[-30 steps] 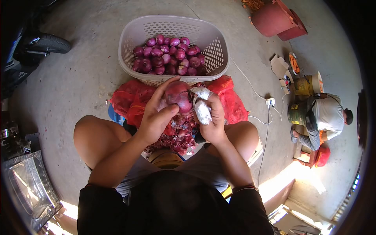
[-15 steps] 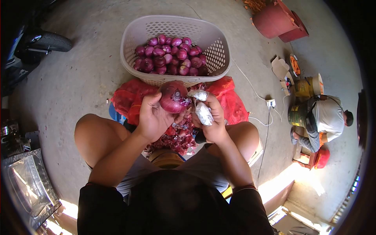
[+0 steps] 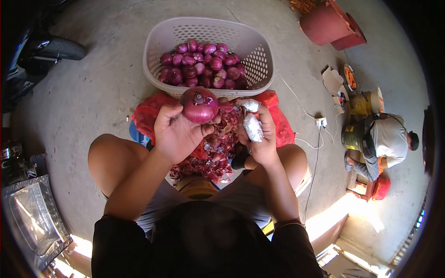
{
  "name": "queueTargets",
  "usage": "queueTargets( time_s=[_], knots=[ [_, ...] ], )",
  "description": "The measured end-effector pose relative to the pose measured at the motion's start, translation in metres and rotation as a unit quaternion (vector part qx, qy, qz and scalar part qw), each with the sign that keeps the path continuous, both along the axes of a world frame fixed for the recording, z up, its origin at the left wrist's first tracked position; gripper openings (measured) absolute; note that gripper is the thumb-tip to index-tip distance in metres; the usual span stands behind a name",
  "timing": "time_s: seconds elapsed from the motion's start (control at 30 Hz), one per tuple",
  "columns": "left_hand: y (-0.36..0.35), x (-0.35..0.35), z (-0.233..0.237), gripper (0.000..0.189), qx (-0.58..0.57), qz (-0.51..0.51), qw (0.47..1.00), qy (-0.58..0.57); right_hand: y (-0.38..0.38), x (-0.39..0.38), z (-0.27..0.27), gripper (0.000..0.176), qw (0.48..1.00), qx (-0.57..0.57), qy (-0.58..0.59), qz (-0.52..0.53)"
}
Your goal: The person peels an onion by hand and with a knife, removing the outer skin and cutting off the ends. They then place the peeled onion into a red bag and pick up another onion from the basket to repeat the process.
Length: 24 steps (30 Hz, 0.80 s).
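Observation:
My left hand (image 3: 178, 134) holds a large red onion (image 3: 200, 104) in its fingertips, root or stem end facing up, near the front rim of the basket. To the right and apart from the onion is my right hand (image 3: 262, 139), its fingers curled in. Silver wrapping (image 3: 253, 127) covers what look like its thumb and forefinger; whatever it grips is hidden. Under both hands lies a heap of red onion skins (image 3: 204, 164), on and around red mesh sacks (image 3: 278, 118). Beyond them a grey perforated basket (image 3: 208, 22) contains many peeled, shiny red onions (image 3: 199, 69).
A co-worker (image 3: 389, 136) sits bent over at the right beside buckets (image 3: 359, 102). A power strip (image 3: 321, 122) with cables lies on the floor nearer me. Reddish tubs (image 3: 324, 21) stand at the far right, and a motorbike wheel (image 3: 60, 48) shows at the left.
My left hand has lifted the onion slightly up and left. My right hand has drawn away to the right, opening a gap between it and the onion.

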<state>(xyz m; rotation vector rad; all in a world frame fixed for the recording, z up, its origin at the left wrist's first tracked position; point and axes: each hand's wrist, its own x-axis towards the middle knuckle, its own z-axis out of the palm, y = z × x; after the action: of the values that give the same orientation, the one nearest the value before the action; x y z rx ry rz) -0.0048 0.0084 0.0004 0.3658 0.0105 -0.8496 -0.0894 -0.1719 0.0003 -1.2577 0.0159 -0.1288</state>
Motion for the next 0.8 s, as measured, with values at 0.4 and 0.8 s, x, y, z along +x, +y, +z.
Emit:
queueTargets(
  time_s=[0.4, 0.8],
  knots=[
    [0.004, 0.007, -0.002, 0.054, -0.01, -0.005, 0.999, -0.053, -0.018, 0.005, 0.006, 0.036, 0.965, -0.255, 0.005, -0.062],
    [-0.005, 0.003, 0.009, 0.052, 0.048, 0.057, 0.992, -0.099, -0.03, 0.004, -0.006, 0.053, 0.883, -0.466, 0.049, -0.018]
  ],
)
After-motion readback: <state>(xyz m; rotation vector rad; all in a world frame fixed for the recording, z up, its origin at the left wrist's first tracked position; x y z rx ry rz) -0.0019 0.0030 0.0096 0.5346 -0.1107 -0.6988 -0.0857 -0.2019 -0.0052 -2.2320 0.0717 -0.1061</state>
